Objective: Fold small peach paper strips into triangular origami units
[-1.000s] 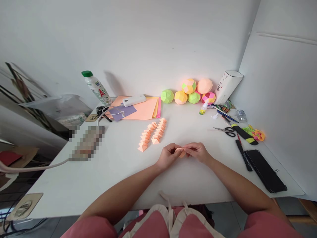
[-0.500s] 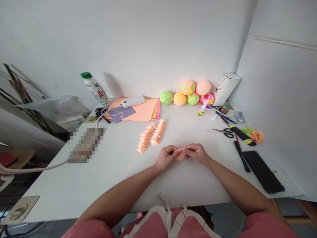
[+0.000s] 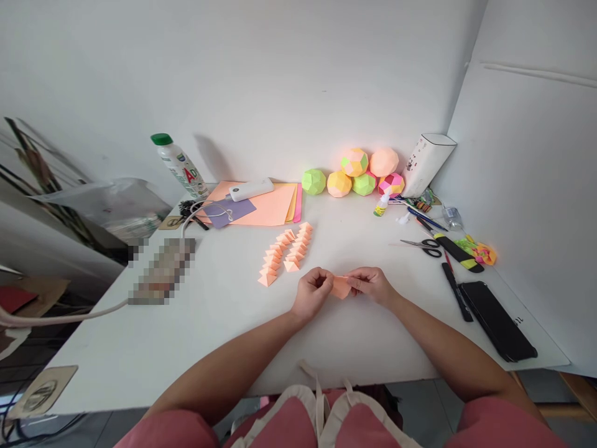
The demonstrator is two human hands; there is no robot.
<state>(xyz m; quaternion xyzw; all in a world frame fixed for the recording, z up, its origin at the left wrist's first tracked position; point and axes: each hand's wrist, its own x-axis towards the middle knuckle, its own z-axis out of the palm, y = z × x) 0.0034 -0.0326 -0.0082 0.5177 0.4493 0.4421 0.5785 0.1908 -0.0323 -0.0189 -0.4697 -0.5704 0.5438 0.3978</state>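
Observation:
A small piece of orange paper [image 3: 342, 287] is held between my two hands over the near middle of the table. My left hand [image 3: 313, 291] pinches its left edge between thumb and fingers. On the paper's right side, my right hand [image 3: 371, 285] grips it with the thumb in front and the fingers partly hidden behind. Just beyond my left hand lie two rows of folded orange paper pieces, a left row [image 3: 273, 256] and a right row [image 3: 298, 247], their units overlapping one another.
Several faceted paper balls [image 3: 339, 185] sit against the wall, near a glue bottle [image 3: 381, 204]. At right lie scissors [image 3: 422, 246], a utility knife [image 3: 459, 253] and a black phone [image 3: 498, 320]. Coloured sheets [image 3: 275, 205], a power bank [image 3: 252, 190] and a white bottle [image 3: 180, 167] stand back left.
The orange paper has turned so that more of its face shows between my hands. My left fingers have shifted up along its left edge, while my right hand keeps its grip.

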